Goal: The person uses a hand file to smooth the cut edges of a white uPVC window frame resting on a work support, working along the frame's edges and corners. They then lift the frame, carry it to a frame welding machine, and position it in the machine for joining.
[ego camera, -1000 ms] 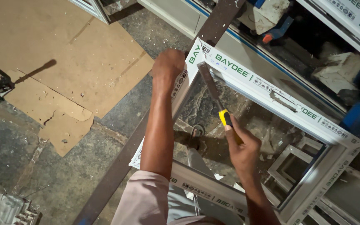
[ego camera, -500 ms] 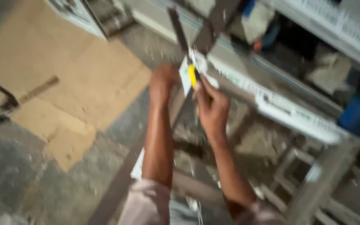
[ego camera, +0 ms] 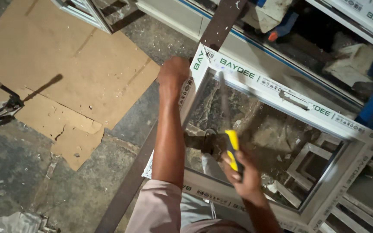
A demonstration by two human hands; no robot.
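A white plastic window frame (ego camera: pixel 281 92) lies flat on brown metal bars. My left hand (ego camera: pixel 173 71) grips the frame's far left corner. My right hand (ego camera: pixel 242 172) holds a yellow-handled tool (ego camera: pixel 232 144) whose long grey blade (ego camera: pixel 224 99) points up toward the frame's top rail, inside the opening. A small metal handle fitting (ego camera: pixel 291 100) sits on the top rail.
Brown cardboard sheets (ego camera: pixel 57 64) cover the concrete floor at left. A metal tool with a handle (ego camera: pixel 1 105) stands at the left edge. A brown metal bar (ego camera: pixel 221 21) runs under the frame. More white frames (ego camera: pixel 307 159) lie below, and profiles (ego camera: pixel 368 17) at top right.
My right hand had swung the yellow-handled tool up to the frame's far left corner beside my left hand; now it is pulled back toward me inside the frame opening.
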